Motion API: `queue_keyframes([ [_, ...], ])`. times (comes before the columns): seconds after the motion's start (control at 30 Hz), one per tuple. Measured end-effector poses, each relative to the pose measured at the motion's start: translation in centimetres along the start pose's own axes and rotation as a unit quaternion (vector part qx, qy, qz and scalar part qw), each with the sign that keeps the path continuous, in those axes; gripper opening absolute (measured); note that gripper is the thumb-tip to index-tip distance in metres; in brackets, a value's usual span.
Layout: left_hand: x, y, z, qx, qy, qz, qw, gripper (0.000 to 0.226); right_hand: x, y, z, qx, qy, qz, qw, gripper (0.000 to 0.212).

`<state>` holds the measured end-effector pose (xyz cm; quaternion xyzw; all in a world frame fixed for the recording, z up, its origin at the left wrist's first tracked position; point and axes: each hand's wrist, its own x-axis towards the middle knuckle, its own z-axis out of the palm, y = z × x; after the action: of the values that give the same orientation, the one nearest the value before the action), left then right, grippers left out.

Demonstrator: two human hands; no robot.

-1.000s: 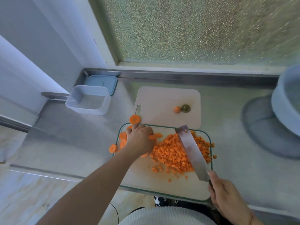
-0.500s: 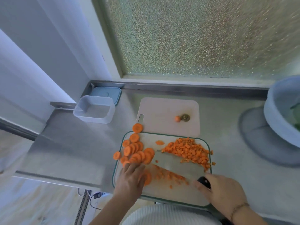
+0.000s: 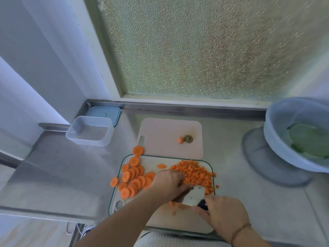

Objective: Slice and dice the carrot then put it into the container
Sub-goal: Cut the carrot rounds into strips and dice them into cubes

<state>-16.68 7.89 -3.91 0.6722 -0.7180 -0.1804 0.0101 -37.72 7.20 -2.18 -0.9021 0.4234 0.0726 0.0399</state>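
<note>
Head view: right hand (image 3: pixel 226 213) clenched round black knife handle (image 3: pixel 203 205), cleaver blade (image 3: pixel 193 195) flat-ish on the glass cutting board (image 3: pixel 178 221). Left hand (image 3: pixel 168 180) laid over blade's far end, fingers curled down; pinching anything underneath or just pressing, cannot tell. Diced carrot pile (image 3: pixel 195 173) sits just beyond the blade at board's right rear. Uncut carrot slices (image 3: pixel 135 177) heaped at board's left, one slice (image 3: pixel 114 181) off the board on the tabletop (image 3: pixel 53 166), another (image 3: pixel 138 151) overlapping the second, pale board (image 3: pixel 170 138) behind. Few crumbs near blade's near edge.

Step, by the look of it: dicing still mid-way, blade likely gathering or scraping dice; slices not yet chopped, nothing in the container (image 3: pixel 89 131), which stands well apart at rear left, lid (image 3: pixel 105 114) behind it.

Next move probably needs: pull a batch of slices under the blade, left fingertips tucked clear of the edge, then transfer dice.

Edges and room: dice crowd the board's right rim, a few bits (image 3: pixel 216 186) already over it, so any sweep right spills. Tabletop front lip close to the slices on the left. Open steel between board and container, clear path for carrying. Blue basin (image 3: pixel 277 139) far right, out of the way.
</note>
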Motion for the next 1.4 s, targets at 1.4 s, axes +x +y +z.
queue_keyframes([
  [1.4, -11.3, -6.7, 6.6, -0.103, 0.331, 0.024, 0.938, 0.043, -2.3, 0.6, -2.3, 0.366, -0.201, 0.115, 0.901, 0.053],
])
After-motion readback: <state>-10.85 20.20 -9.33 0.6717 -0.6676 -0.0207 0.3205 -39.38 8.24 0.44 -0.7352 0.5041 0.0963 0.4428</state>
